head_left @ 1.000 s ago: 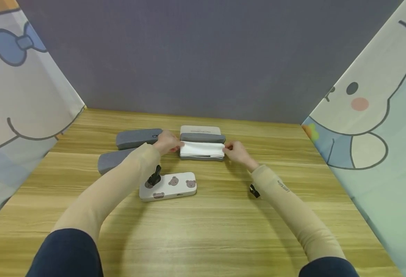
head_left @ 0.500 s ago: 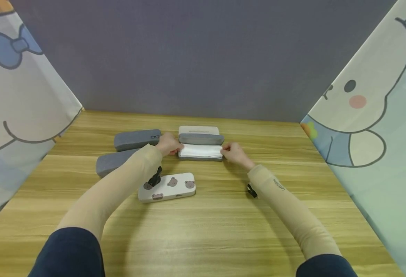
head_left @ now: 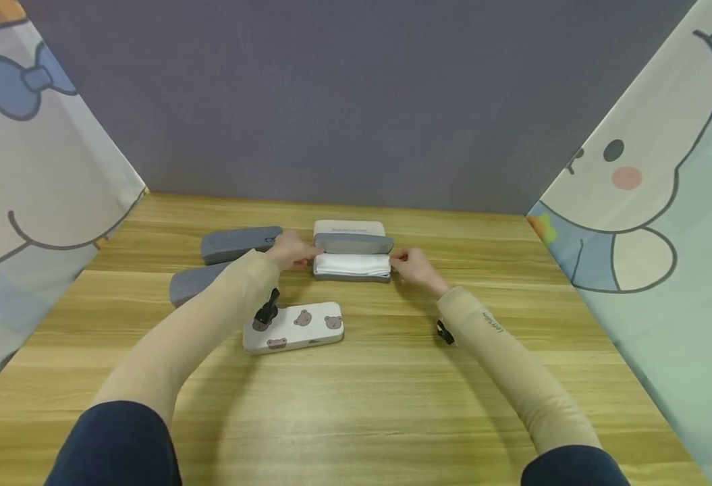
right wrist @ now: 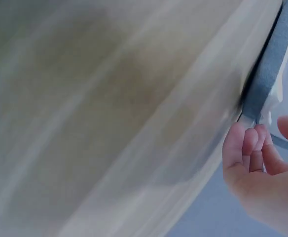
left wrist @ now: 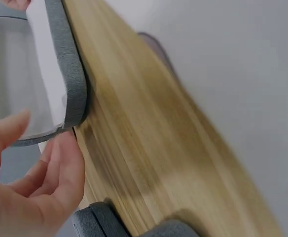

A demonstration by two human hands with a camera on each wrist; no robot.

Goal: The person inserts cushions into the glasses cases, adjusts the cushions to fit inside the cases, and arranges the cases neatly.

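A grey glasses case point(head_left: 351, 277) lies with its lid raised, and a folded white cloth point(head_left: 353, 264) fills its base. My left hand point(head_left: 290, 250) is at the case's left end. In the left wrist view its fingers point(left wrist: 67, 168) are at the end of the case, the thumb apart from them over the lid side. My right hand point(head_left: 418, 269) is at the opposite end. The right wrist view shows its fingertips point(right wrist: 234, 129) right at the case's corner, thumb held away. Neither hand has anything between thumb and fingers.
Behind the open case is a pale case point(head_left: 349, 227) with lettering. Two closed grey cases, a rear one point(head_left: 237, 245) and a front one point(head_left: 194, 283), lie left, partly behind my left arm. A white bear-print case point(head_left: 316, 327) lies nearer me on the wooden table point(head_left: 356, 405).
The white cloth, earlier pinched at both ends and spread over the case, now lies lower within the base. Both hands have let go of its ends and stay beside the case.
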